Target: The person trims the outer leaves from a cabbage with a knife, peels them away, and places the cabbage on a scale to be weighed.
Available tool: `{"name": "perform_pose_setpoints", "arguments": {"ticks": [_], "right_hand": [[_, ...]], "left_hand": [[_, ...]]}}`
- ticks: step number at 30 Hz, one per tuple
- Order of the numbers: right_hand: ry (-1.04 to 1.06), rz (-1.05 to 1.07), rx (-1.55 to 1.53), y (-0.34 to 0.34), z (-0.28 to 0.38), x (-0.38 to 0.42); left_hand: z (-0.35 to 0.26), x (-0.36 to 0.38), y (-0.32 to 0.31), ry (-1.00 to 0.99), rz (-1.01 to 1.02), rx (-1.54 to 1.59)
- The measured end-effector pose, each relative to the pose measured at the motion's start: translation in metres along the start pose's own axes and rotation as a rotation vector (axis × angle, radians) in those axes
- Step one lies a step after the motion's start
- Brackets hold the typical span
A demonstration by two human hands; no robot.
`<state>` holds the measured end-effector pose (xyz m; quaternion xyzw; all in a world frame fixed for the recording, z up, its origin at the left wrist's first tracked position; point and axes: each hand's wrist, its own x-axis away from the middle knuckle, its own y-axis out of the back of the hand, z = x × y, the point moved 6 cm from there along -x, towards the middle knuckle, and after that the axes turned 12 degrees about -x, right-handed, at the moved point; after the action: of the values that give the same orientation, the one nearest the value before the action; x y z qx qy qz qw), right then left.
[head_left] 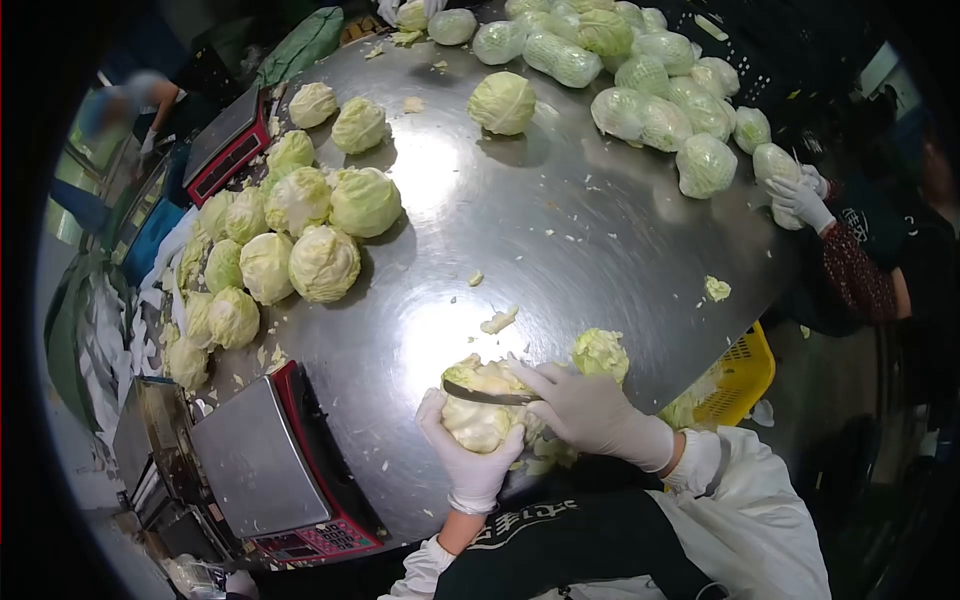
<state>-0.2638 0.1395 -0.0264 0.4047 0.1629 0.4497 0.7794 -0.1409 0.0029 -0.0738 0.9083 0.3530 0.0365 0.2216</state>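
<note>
My left hand (468,462), in a white glove, cups a cabbage (478,424) from the near side at the table's front edge. My right hand (600,412), also gloved, is closed on a knife (488,396). The dark blade lies across the upper part of the cabbage, touching it; the handle is hidden in my fingers. Just beyond my right hand sits a smaller cabbage (600,354). A trimmed scrap of cabbage (499,320) lies on the metal table (560,270) past the blade.
Several loose cabbages (325,263) are grouped on the left, near a red-framed scale (262,460). Wrapped cabbages (706,165) pile up at the far right. A co-worker's gloved hands (800,197) hold one there. A yellow basket (742,376) stands below the right edge.
</note>
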Motion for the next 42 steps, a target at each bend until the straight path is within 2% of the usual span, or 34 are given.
{"name": "perform_pose_setpoints", "arguments": {"ticks": [2,7,9,10,11,12,13,15,16,18,21,22,23,24,25,27,30,31,33,37,39,42], "right_hand": [[-0.027,-0.010,-0.009,0.001,0.004,-0.005],[-0.001,-0.089,-0.087,0.005,-0.005,-0.025],[0.164,-0.172,-0.081,0.011,-0.014,-0.037],[0.161,-0.181,-0.080,0.017,-0.025,-0.053],[-0.008,-0.069,-0.182,0.015,-0.049,-0.074],[-0.179,0.050,-0.288,0.002,-0.069,-0.082],[-0.176,0.052,-0.287,-0.013,-0.083,-0.083],[-0.239,-0.050,-0.306,-0.034,-0.112,-0.086],[-0.221,-0.039,-0.310,-0.032,-0.112,-0.086],[-0.331,-0.151,-0.400,-0.015,-0.119,-0.079],[-0.400,-0.199,-0.376,0.018,-0.073,-0.051],[-0.395,-0.186,-0.377,0.029,-0.049,-0.041],[-0.372,-0.053,-0.448,0.031,-0.023,-0.029],[-0.350,0.077,-0.515,0.025,-0.006,-0.019],[-0.351,0.077,-0.510,0.015,-0.002,-0.012],[-0.084,0.066,-0.542,-0.002,0.011,-0.004],[-0.024,0.037,-0.587,-0.012,0.002,-0.004],[-0.026,0.036,-0.592,-0.006,0.004,-0.004],[-0.276,0.261,-0.651,-0.003,-0.002,-0.003],[-0.171,0.203,-0.555,-0.006,-0.011,-0.003],[-0.021,0.054,-0.518,0.001,-0.010,-0.004],[-0.011,-0.060,-0.653,-0.021,-0.049,-0.002]], "left_hand": [[-0.014,-0.001,0.000,-0.085,-0.024,-0.162],[0.003,-0.004,-0.003,-0.036,-0.022,-0.121],[0.002,0.005,-0.005,-0.009,-0.014,-0.098],[-0.018,0.015,-0.009,-0.223,-0.016,-0.232],[-0.033,0.023,-0.014,-0.438,-0.019,-0.365],[-0.030,0.022,-0.011,-0.427,-0.011,-0.371],[-0.023,0.020,-0.007,-0.426,-0.014,-0.372],[0.002,0.019,0.010,-0.295,0.001,-0.160],[0.000,0.023,0.018,-0.337,0.010,-0.174],[0.012,0.032,0.030,-0.305,-0.022,-0.151],[0.014,0.040,0.042,-0.194,-0.051,-0.176],[0.004,0.035,0.042,-0.097,-0.042,-0.185],[0.001,0.031,0.041,-0.006,-0.031,-0.191],[-0.002,0.029,0.038,-0.062,-0.010,-0.281],[-0.003,0.030,0.037,-0.062,-0.011,-0.276],[-0.012,0.033,0.031,-0.166,0.005,-0.370],[-0.003,0.041,0.031,-0.202,0.006,-0.341],[-0.005,0.042,0.030,-0.201,0.010,-0.345],[-0.014,0.046,0.024,-0.251,0.043,-0.363],[-0.016,0.044,0.019,-0.266,0.060,-0.358],[-0.014,0.043,0.020,-0.253,0.056,-0.348],[-0.006,0.042,0.027,-0.245,0.042,-0.316]]}}
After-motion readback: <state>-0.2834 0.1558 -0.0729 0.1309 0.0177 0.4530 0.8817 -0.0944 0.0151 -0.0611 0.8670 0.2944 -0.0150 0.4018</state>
